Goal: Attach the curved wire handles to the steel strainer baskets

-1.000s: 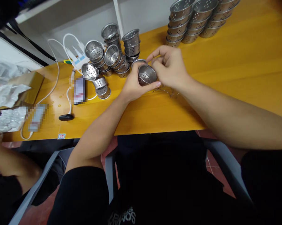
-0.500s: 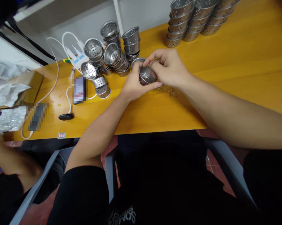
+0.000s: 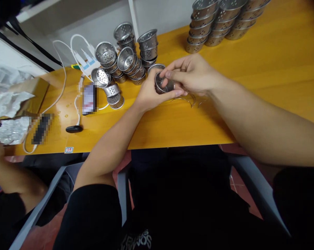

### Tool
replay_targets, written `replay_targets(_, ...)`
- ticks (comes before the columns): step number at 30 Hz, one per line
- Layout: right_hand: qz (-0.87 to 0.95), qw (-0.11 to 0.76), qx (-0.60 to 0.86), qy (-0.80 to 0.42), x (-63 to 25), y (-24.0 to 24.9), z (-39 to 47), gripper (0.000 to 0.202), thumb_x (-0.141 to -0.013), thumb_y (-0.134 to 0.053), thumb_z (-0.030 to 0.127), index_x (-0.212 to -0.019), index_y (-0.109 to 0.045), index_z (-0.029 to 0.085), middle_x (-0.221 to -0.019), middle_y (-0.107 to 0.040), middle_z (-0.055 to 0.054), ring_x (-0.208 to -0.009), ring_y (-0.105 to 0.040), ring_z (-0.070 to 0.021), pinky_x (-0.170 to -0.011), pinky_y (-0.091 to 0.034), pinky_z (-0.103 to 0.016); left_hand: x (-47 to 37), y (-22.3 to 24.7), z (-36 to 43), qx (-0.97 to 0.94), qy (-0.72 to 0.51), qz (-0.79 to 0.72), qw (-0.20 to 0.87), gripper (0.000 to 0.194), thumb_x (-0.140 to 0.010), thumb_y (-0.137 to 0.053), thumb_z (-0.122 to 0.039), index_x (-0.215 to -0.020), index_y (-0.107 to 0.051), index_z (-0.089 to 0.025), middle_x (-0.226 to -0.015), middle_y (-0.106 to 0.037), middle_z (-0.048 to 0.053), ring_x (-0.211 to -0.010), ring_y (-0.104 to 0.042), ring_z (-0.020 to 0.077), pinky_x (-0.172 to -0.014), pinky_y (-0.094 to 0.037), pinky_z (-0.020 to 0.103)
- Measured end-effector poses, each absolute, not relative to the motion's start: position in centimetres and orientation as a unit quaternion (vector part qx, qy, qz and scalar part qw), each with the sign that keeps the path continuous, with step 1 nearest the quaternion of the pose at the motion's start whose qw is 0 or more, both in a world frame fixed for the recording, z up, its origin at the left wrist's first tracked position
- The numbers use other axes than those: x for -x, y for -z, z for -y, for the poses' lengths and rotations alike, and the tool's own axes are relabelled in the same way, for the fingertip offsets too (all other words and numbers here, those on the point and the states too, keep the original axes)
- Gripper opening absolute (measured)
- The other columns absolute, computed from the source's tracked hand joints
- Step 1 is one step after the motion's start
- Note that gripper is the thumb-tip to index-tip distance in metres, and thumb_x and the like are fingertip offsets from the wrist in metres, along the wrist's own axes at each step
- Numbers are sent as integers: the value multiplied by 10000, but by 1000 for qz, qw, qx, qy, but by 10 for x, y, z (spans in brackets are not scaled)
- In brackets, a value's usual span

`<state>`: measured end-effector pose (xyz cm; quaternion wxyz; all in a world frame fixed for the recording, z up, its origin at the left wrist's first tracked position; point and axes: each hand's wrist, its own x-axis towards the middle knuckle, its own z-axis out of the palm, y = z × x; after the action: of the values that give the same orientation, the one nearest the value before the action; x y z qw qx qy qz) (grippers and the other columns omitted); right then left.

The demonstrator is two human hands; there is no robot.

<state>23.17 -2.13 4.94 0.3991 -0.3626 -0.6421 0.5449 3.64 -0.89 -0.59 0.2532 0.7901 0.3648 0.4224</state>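
My left hand [image 3: 153,90] is wrapped round a small perforated metal strainer cup [image 3: 160,81], its mouth tilted up towards me. Over the same cup is my right hand [image 3: 184,74], its bent fingers reaching into the mouth and its thumb near the index fingertip at the rim. Whatever those fingers pinch is too small to make out. Thin curved metal wires [image 3: 186,99] lie on the table just below my hands. Another strainer cup [image 3: 157,67] stands right behind the held one, partly hidden by my left hand.
Stacks of strainer cups [image 3: 128,60] stand back left, and taller stacks [image 3: 202,26] back right. A power strip [image 3: 91,64], cables, a phone [image 3: 89,99] and a black oval device [image 3: 74,129] lie left. A co-worker's arm [image 3: 13,173] is at far left, near plastic bags [image 3: 12,130].
My right hand has opened slightly over the cup, its thumb now extended towards the rim and its fingers lower inside. My left hand keeps its hold. The view has shifted slightly.
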Motion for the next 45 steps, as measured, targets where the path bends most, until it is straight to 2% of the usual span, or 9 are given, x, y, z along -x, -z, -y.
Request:
replay_targets(4, 627, 395, 358, -568, -235, -44, 15, 150, -1032, -825, 352, -1006, -769, 215, -924, -784, -58, -454, -511, -104, -400, -479, -277, -35, 5, 8, -791, -423, -364, 250, 882, -638, -841, -882, -1192, -527, -273, -1058, -681, -7, -1057, -757, 243, -1061, -619, 515)
replay_targets(10, 589, 381, 355, -618, -239, -50, 16, 6, -1000, -806, 207, -998, -803, 211, -978, -807, -62, -610, -642, -130, -517, -581, -231, -30, 5, 6, -809, -395, -342, 268, 881, -690, -821, -866, -1257, -503, -272, -1152, -694, 21, -1097, -751, 236, -1080, -597, 481)
replay_targets(16, 583, 376, 354, -628, -239, -56, 20, 186, -1053, -669, 58, -996, -806, 170, -950, -802, -75, -563, -649, -113, -523, -566, -219, -24, 1, 6, -828, -372, -308, 284, 884, -730, -806, -848, -1306, -481, -261, -1232, -689, 38, -1187, -734, 241, -1128, -570, 477)
replay_targets(20, 593, 380, 350, -617, -240, -63, 25, 118, -1064, -748, 163, -956, -789, 185, -924, -775, -61, -530, -599, -106, -502, -528, -239, -24, 1, 3, -823, -374, -316, 289, 803, -769, -776, -845, -1265, -525, -265, -1195, -687, 18, -1172, -727, 237, -1140, -548, 494)
replay_targets(23, 634, 374, 336, -588, -246, -67, 27, 147, -1031, -828, 255, -905, -777, 200, -855, -732, -46, -537, -548, -96, -493, -478, -226, -22, 3, -1, -811, -383, -325, 302, 757, -822, -699, -863, -1261, -548, -264, -1171, -697, 23, -1155, -724, 231, -1134, -546, 496)
replay_targets(26, 696, 342, 302, -555, -253, -65, 23, 195, -972, -904, 351, -925, -777, 210, -784, -704, -33, -576, -577, -112, -507, -472, -218, -19, 6, -4, -799, -388, -334, 316, 748, -834, -650, -889, -1241, -574, -266, -1131, -701, 25, -1080, -728, 205, -1075, -575, 456)
replay_targets(32, 723, 362, 299, -506, -254, -51, 13, 382, -895, -943, 545, -912, -721, 234, -698, -670, -1, -535, -551, -122, -443, -413, -223, -15, 16, -9, -825, -356, -315, 306, 951, -760, -736, -888, -1402, -461, -244, -1303, -681, 82, -1218, -721, 244, -1159, -545, 502)
replay_targets(40, 706, 362, 324, -516, -249, -48, 13, 316, -886, -981, 381, -897, -709, 220, -676, -649, 1, -524, -533, -123, -458, -429, -244, -15, 20, -11, -827, -355, -340, 272, 924, -759, -781, -844, -1378, -482, -228, -1298, -693, 89, -1200, -714, 247, -1188, -522, 498)
replay_targets(45, 726, 367, 274, -513, -250, -40, 7, 349, -864, -994, 431, -907, -713, 228, -680, -655, 0, -523, -518, -126, -449, -396, -262, -16, 18, -9, -827, -353, -348, 267, 920, -772, -740, -873, -1372, -484, -224, -1280, -691, 81, -1189, -713, 242, -1175, -526, 480)
